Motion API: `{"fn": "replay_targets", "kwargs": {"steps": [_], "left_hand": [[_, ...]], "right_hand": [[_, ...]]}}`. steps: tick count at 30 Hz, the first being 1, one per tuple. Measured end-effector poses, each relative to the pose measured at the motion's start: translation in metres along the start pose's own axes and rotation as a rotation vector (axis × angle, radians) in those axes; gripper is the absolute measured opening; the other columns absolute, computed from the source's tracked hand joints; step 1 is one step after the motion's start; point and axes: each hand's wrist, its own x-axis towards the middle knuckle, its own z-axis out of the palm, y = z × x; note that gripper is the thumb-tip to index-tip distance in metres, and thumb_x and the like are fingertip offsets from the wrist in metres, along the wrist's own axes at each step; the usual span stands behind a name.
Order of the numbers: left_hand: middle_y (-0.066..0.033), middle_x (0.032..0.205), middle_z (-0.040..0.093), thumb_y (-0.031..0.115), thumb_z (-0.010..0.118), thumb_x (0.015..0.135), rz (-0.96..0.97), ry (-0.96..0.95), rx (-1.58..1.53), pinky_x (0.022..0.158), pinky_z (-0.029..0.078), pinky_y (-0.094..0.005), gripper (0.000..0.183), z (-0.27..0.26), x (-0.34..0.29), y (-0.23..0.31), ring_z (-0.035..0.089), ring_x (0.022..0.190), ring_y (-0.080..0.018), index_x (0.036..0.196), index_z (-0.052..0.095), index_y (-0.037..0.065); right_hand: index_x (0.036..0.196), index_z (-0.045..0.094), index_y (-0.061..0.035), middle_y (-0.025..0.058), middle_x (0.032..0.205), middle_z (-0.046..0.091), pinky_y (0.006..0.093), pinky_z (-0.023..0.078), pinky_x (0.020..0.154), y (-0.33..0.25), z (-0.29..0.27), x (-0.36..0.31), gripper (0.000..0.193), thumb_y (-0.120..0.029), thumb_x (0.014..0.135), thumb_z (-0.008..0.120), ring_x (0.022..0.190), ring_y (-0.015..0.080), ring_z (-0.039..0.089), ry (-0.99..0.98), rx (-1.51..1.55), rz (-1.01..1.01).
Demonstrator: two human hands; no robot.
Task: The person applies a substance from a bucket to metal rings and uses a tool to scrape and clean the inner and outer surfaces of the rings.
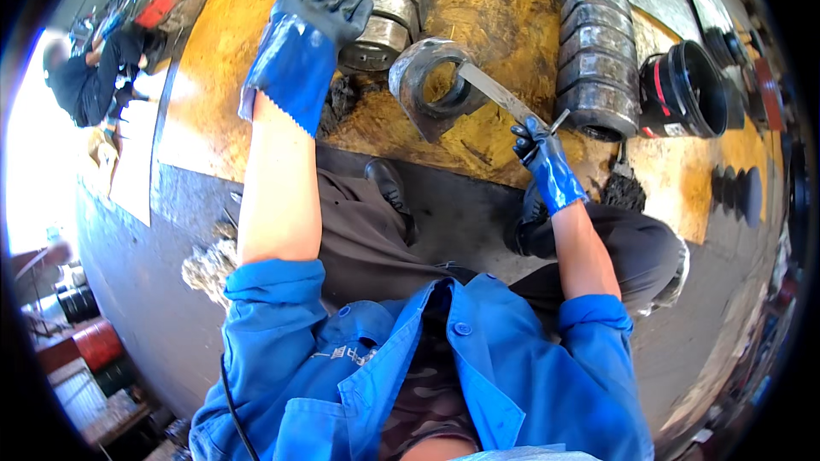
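Observation:
My left hand (329,13), in a blue rubber glove with a dark palm, is raised beside a row of steel rings at the far left. Its fingers are apart and nothing shows in them. My right hand (540,154), also gloved, is closed around the lower end of a long flat metal bar (497,90), which looks like a file. The bar's far tip lies at the rim of a thick steel ring (408,77) with a flared lower edge, standing on the yellow oily board between my hands. Whether the tip touches the ring I cannot tell.
Rows of thick steel rings (596,64) lie along the yellow board (487,8). A black bucket (696,90) stands at the right, with a dark, dirty brush (623,188) nearer me. Dirty rags (209,269) lie at left. Another person (81,85) sits at far left.

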Motion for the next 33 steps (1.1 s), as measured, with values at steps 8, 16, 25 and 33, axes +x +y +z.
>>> {"fn": "replay_targets", "kwargs": {"steps": [8, 16, 25, 33], "left_hand": [[-0.0236, 0.144, 0.045, 0.039, 0.043, 0.096, -0.044, 0.028, 0.088, 0.109, 0.032, -0.0541, 0.053, 0.02, -0.011, -0.011, 0.044, 0.132, -0.038, 0.135, 0.049, 0.004], [-0.0235, 0.143, 0.046, 0.037, 0.045, 0.095, -0.029, 0.05, 0.145, 0.11, 0.03, -0.0546, 0.054, 0.027, -0.016, -0.015, 0.041, 0.135, -0.038, 0.136, 0.048, 0.002], [-0.0222, 0.139, 0.051, 0.04, 0.046, 0.097, -0.087, 0.06, 0.152, 0.106, 0.034, -0.0561, 0.046, 0.032, -0.015, -0.014, 0.046, 0.131, -0.0382, 0.121, 0.057, 0.003], [-0.0227, 0.139, 0.05, 0.04, 0.044, 0.097, -0.086, 0.019, 0.177, 0.106, 0.034, -0.0567, 0.046, 0.034, -0.016, -0.018, 0.044, 0.132, -0.0383, 0.122, 0.057, 0.003]], "right_hand": [[0.106, 0.064, -0.0107, 0.0107, 0.087, 0.071, 0.0322, 0.05, 0.047, 0.016, -0.022, 0.026, 0.02, -0.025, 0.092, 0.069, 0.052, 0.0148, 0.056, 0.086, 0.165, 0.106], [0.11, 0.06, -0.0128, 0.0067, 0.082, 0.068, 0.0292, 0.047, 0.048, 0.03, -0.027, 0.038, 0.023, -0.028, 0.094, 0.066, 0.052, 0.0126, 0.054, 0.058, 0.18, 0.1], [0.118, 0.061, -0.0103, 0.011, 0.081, 0.071, 0.027, 0.038, 0.037, 0.016, -0.004, 0.058, 0.029, -0.028, 0.095, 0.064, 0.043, 0.0102, 0.049, 0.063, -0.044, 0.015], [0.114, 0.067, -0.01, 0.007, 0.077, 0.073, 0.0258, 0.036, 0.035, -0.002, 0.049, 0.051, 0.025, -0.026, 0.096, 0.064, 0.039, 0.0086, 0.048, -0.087, -0.612, -0.024]]}}
